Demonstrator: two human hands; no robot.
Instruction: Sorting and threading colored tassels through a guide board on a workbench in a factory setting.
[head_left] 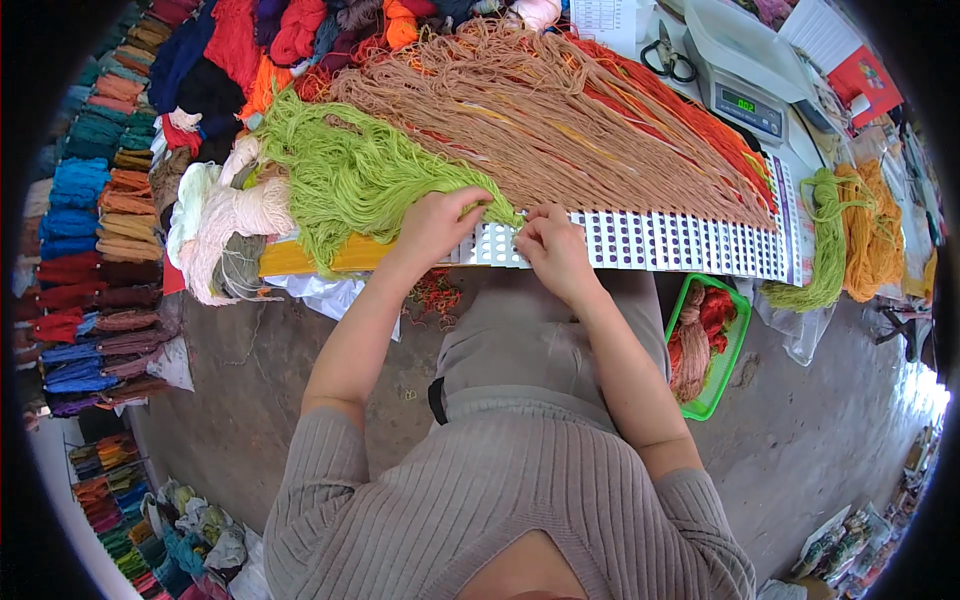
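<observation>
Light green yarn [345, 170] lies in a loose heap on the table, its strands narrowing to the right toward my hands. My left hand [440, 225] rests on the heap's right end, thumb and fingers closed on some green strands. Just right of it, my right hand [555, 250] pinches the tip of the green strands at the edge of a white card strip with rows of holes [670, 245]. The exact hold is partly hidden by the fingers. Tan yarn [560, 130] hangs in many strands from the card's holes and spreads away from me.
Behind lie red-orange strands [650, 85], black scissors [668, 62] and a digital scale [745, 100]. Green [825, 240] and orange hanks [873, 230] hang at right. A green basket [738, 345] of yarn sits beside my leg. Pale pink yarn [245, 215] lies left.
</observation>
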